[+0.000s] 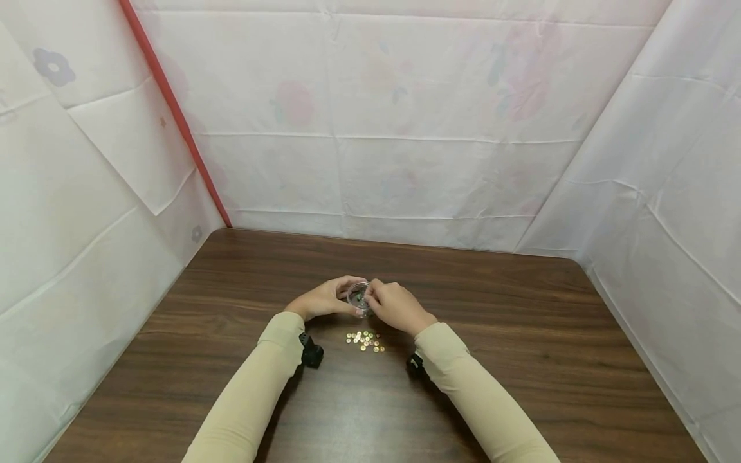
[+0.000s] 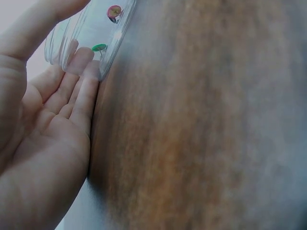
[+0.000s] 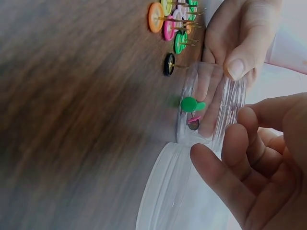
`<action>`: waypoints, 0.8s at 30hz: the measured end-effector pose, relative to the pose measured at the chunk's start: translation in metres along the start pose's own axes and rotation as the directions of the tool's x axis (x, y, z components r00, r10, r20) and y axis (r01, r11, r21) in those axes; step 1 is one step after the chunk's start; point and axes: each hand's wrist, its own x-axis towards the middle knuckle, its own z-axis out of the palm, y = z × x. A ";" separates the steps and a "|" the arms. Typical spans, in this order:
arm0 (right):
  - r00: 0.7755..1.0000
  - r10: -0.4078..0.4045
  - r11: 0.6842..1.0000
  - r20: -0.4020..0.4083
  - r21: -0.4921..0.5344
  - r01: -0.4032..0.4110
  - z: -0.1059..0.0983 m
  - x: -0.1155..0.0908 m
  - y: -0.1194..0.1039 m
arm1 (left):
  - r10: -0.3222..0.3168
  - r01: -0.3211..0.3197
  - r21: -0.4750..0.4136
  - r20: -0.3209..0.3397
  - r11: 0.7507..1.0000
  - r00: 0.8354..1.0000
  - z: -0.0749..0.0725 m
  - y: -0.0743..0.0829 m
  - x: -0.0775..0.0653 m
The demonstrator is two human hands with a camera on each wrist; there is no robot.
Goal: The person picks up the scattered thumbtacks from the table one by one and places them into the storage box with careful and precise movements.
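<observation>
My left hand (image 1: 325, 299) grips a clear plastic jar (image 1: 357, 305) round its side, thumb toward me and fingers behind. The jar stands on the table with a few thumbtacks (image 3: 189, 104) in it, green and pink among them. My right hand (image 3: 268, 163) is at the jar's mouth, fingers bent and the thumb and forefinger tips close together; I cannot tell whether they hold a tack. Nearer me lies a loose group of thumbtacks (image 1: 365, 341), points up, with orange, pink, green and black heads.
A clear round lid (image 3: 165, 184) lies right beside the jar, below my right hand, and is hidden in the head view. The dark wood table (image 1: 521, 321) is bordered by white curtains (image 1: 370, 173) at the back and both sides.
</observation>
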 end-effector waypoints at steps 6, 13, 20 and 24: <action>1.000 0.010 1.000 0.027 -0.026 -0.009 -0.001 0.002 -0.004 | -0.017 0.017 0.018 -0.007 1.000 1.000 0.000 0.000 0.000; 1.000 -0.011 0.998 0.011 -0.055 0.012 -0.001 0.005 -0.006 | -0.005 0.005 0.022 -0.008 1.000 1.000 0.000 0.002 -0.001; 0.999 -0.007 1.000 0.035 -0.021 0.007 -0.003 0.003 -0.006 | -0.006 0.006 0.020 -0.005 1.000 1.000 0.001 0.003 -0.002; 1.000 0.009 1.000 0.021 -0.001 -0.009 -0.004 0.000 -0.005 | -0.004 0.004 0.017 -0.006 1.000 1.000 0.001 0.003 -0.002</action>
